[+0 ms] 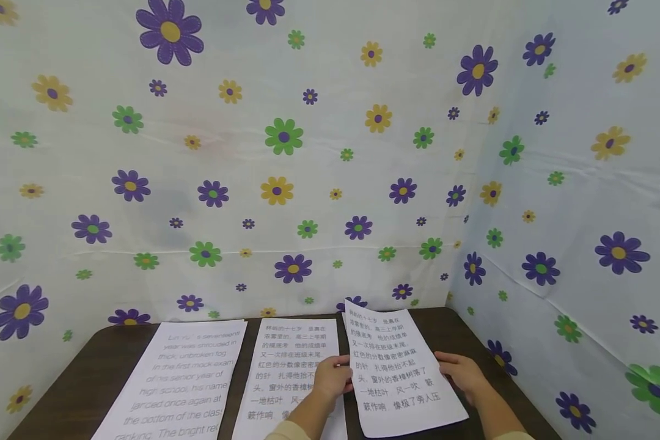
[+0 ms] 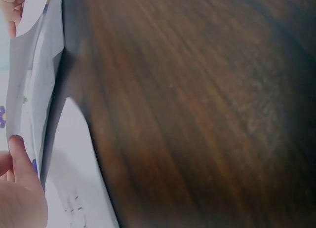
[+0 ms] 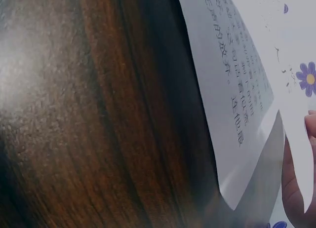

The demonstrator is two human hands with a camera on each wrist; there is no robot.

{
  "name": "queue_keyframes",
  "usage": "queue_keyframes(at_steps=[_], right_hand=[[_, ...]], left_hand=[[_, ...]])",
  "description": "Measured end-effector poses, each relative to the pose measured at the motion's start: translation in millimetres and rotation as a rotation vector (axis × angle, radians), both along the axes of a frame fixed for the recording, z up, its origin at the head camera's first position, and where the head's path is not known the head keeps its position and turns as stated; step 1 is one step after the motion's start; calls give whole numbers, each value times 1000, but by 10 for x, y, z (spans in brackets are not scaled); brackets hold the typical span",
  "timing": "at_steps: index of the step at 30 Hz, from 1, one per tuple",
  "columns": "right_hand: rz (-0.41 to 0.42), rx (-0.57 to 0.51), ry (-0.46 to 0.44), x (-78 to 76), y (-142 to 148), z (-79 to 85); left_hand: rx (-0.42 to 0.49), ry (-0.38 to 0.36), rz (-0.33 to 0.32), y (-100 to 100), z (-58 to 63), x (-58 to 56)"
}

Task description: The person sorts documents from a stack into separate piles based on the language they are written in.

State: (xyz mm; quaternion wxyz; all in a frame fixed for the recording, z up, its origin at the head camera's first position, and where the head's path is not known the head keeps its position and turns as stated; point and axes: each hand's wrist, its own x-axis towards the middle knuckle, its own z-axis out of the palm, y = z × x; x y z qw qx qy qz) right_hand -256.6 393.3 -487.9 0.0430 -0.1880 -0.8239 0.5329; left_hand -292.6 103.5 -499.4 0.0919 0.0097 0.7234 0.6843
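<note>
A printed sheet of paper with Chinese text (image 1: 390,373) is held tilted up over the right part of the table. My left hand (image 1: 332,379) pinches its left edge, thumb and fingers on either side in the left wrist view. On the right edge, my right hand (image 1: 464,376) grips the paper. More than one layer shows at the held paper's edges in the wrist views. Beside it lies a second Chinese-text sheet (image 1: 286,360), partly covered by my left hand and forearm. Farther left is a sheet with English text (image 1: 187,373).
The dark wood-grain table (image 1: 126,348) carries the papers. A white cloth backdrop (image 1: 319,165) with purple, green and yellow flowers rises behind it, and another such cloth (image 1: 577,232) runs along the right side.
</note>
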Motion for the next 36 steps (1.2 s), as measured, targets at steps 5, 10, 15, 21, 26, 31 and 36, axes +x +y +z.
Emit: queue_keyframes(at_steps=[5,10,15,21,26,31,36], right_hand=[[-1,-9,4,10,28,-48],[5,-5,15,-16,13,-46],[1,20,3,-47,-7,-58],[-14,51,-15,-71,0,-83],[-45,93,-11,-113,-6,-66],[-107,144,-23,-130,-11,-61],[-114,205,-16,-124,-2,-60]], left_hand=[[-10,-25,8,36,-88,-15],[13,-27,4,45,-150,-48],[10,-38,-12,58,-151,-42],[-21,-58,-71,94,-63,19],[-43,-21,-92,142,39,83],[-132,-6,-139,188,113,148],[-146,-28,-208,212,176,195]])
